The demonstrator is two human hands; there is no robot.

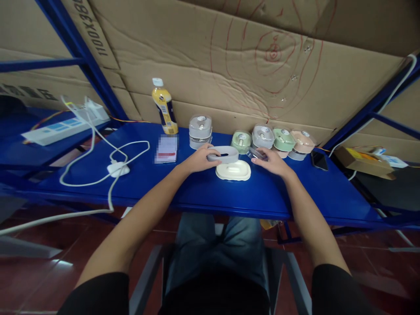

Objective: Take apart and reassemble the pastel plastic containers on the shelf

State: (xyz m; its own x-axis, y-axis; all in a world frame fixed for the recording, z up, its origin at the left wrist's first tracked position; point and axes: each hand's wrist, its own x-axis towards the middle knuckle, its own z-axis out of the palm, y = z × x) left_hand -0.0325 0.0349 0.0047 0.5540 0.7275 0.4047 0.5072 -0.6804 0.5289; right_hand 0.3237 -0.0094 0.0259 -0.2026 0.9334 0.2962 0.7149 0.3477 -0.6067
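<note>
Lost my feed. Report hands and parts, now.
Left hand grips grey ring. Right hand on clear piece. Cream tray under ring, on bench. Containers behind, apart.

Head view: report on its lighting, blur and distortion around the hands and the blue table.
Head view: dim, bluish light with soft shadows; wide-angle bending bows the blue table and shelf posts at the edges; left hand on the grey oval part and right hand are slightly soft; a pixelated patch masks something; floor reflections glare faintly bottom left.
</note>
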